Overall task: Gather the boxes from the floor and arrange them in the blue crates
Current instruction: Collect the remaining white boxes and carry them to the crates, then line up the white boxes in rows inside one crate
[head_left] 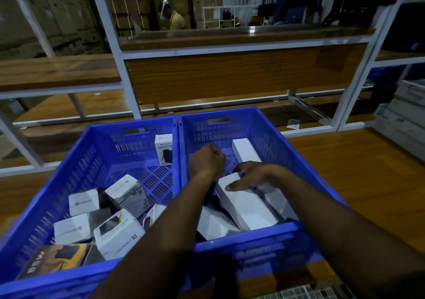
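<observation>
In the right crate (296, 151), the right hand (250, 174) grips the far end of a long white box (246, 206) running near-to-far; the left hand (207, 160) hovers curled, empty.

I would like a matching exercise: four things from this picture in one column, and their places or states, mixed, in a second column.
Things:
1. upright box
2. long white box
3. left hand
4. dark and yellow box

Places or states:
A. fingers curled, over the right crate
B. near corner of the left crate
C. under the right hand
D. at the left crate's far wall

Pairs: 1-D, 2-C, 3-A, 4-B
</observation>
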A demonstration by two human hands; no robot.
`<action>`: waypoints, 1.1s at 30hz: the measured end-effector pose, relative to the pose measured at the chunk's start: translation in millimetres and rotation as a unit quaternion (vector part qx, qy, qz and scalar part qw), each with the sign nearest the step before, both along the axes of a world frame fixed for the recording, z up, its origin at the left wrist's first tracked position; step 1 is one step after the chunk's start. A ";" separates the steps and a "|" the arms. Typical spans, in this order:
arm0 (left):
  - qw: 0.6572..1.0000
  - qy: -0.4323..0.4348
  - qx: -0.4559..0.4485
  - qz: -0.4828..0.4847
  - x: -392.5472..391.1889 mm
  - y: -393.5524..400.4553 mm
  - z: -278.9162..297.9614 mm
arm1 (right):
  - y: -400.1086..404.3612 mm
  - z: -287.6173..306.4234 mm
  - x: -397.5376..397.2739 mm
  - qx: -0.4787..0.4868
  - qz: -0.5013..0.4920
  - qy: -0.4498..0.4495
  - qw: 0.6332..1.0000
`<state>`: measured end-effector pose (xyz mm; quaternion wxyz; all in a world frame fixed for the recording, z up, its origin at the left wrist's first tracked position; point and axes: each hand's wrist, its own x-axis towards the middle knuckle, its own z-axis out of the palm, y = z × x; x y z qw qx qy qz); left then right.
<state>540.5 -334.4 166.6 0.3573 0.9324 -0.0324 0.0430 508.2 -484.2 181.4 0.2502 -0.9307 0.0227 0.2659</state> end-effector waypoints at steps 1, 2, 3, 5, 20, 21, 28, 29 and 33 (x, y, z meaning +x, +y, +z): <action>1.000 0.002 -0.016 0.004 -0.2 -0.1 0.0 | 0.0 -0.9 -0.4 -0.006 -0.002 0.006 1.000; 0.999 0.009 -0.041 0.008 0.5 -0.3 -0.2 | -0.8 -1.7 0.0 -0.007 -0.005 0.009 1.000; 0.997 0.020 -0.070 0.011 1.6 -1.1 0.0 | -1.5 -1.6 0.0 0.001 -0.012 0.010 1.000; 0.992 0.044 -0.121 0.021 2.6 -2.8 0.6 | -3.7 -4.1 2.5 0.026 -0.028 0.002 0.999; 0.846 0.126 -0.518 -0.004 44.6 30.5 25.6 | -45.8 14.2 44.7 0.527 -0.329 -0.153 0.769; 0.847 0.123 -0.517 0.002 47.6 32.7 27.5 | -46.9 17.5 51.3 0.550 -0.359 -0.176 0.733; 0.839 0.238 -0.487 -0.039 48.5 17.3 32.6 | -36.8 7.8 94.2 0.683 -0.411 -0.139 0.588; 0.827 0.246 -0.504 -0.021 50.3 12.0 32.8 | -33.2 4.7 94.8 0.683 -0.407 -0.119 0.595; 0.779 0.226 -0.581 0.063 73.3 3.6 31.0 | -26.3 -2.8 95.2 0.676 -0.354 -0.048 0.644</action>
